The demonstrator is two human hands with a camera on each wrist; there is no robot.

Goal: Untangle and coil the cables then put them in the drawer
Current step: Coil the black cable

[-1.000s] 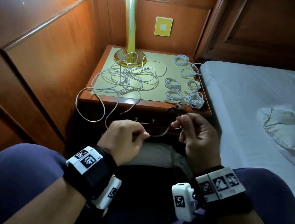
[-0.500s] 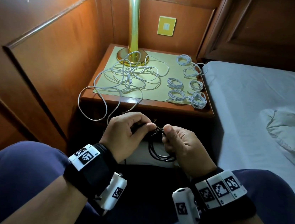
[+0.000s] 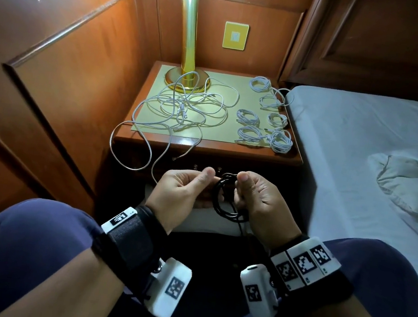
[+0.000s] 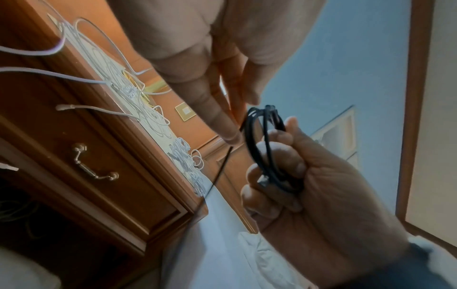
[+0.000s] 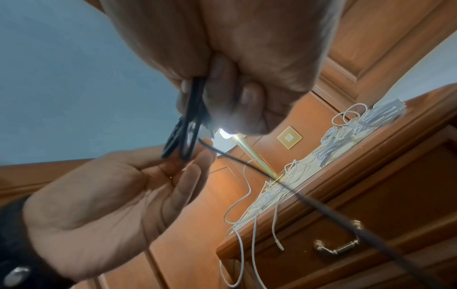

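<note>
My right hand [image 3: 239, 188] grips a small coil of black cable [image 3: 224, 199] just in front of the nightstand. In the right wrist view its curled fingers [image 5: 222, 93] clamp the coil's loops [image 5: 190, 117]. My left hand [image 3: 206, 181] meets the coil from the left and pinches the black cable at its fingertips [image 4: 231, 135]. A loose black strand [image 4: 217, 176] trails down from there. A tangle of white cables [image 3: 182, 110] lies on the nightstand top and hangs over its front edge. Several coiled white cables [image 3: 261, 128] lie at the right. The drawer [image 4: 103, 176] below is shut.
A brass lamp [image 3: 188, 50] stands at the back of the nightstand [image 3: 204, 146]. Wood panelling closes in the left side. A bed [image 3: 348, 149] with a crumpled sheet runs along the right. My knees frame the bottom of the head view. The drawer handle [image 5: 338, 246] is metal.
A second ago my hands were apart with the black cable stretched between them. They have come together, and the cable is now gathered into loops in my right hand.
</note>
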